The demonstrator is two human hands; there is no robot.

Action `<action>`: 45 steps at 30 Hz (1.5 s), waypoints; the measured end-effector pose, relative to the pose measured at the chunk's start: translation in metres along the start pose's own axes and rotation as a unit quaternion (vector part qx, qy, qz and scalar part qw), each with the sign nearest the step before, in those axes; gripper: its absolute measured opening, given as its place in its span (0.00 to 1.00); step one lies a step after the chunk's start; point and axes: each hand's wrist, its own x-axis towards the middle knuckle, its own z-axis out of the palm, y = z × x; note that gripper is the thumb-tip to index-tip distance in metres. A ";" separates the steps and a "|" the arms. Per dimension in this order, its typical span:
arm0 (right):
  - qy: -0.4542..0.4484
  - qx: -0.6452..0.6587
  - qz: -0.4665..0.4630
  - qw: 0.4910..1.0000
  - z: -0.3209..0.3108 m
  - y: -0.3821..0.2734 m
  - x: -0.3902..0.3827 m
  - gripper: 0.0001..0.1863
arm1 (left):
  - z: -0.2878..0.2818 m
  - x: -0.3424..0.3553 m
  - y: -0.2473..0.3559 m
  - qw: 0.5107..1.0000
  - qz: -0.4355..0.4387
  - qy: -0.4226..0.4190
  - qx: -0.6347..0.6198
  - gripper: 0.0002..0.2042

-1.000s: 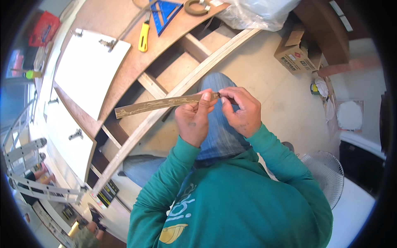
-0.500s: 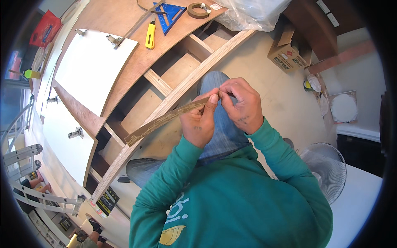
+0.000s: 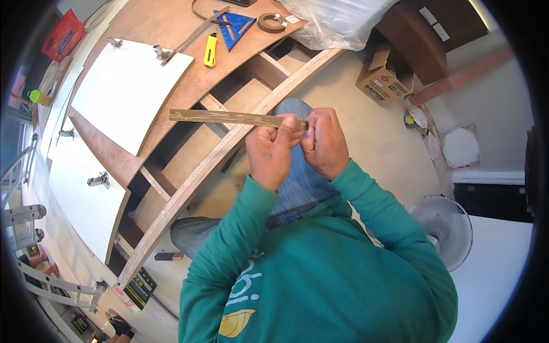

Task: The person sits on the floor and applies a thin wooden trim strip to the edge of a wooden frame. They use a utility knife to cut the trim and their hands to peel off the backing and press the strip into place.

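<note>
A thin brown strip of edge banding [image 3: 223, 118], streaked with light glue marks, sticks out to the left over the wooden frame. My left hand [image 3: 270, 154] pinches it near its right end, thumb on top and fingers beneath. My right hand [image 3: 326, 144] is closed at that same end, thumb and curled fingers pressed against its dark tip. Just what lies inside the right fingers is hidden. Both hands are above my jeans-clad knee, beside the long pale edge of the wooden frame [image 3: 226, 150].
On the plywood top lie a yellow utility knife [image 3: 210, 51], a blue speed square [image 3: 233, 33] and a roll of brown edge banding [image 3: 271, 23]. White panels [image 3: 128, 88] with metal hinges rest on the left. A cardboard box [image 3: 384, 83] and a fan [image 3: 439, 233] stand to the right.
The strip has swung up from slanting down-left to nearly level. My right hand has turned, its fingers now curled more tightly at the strip's end. The view has shifted slightly.
</note>
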 end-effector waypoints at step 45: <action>-0.100 0.036 0.150 0.983 0.008 0.028 0.017 0.12 | -0.063 0.013 -0.007 0.806 0.261 -0.191 0.496 0.08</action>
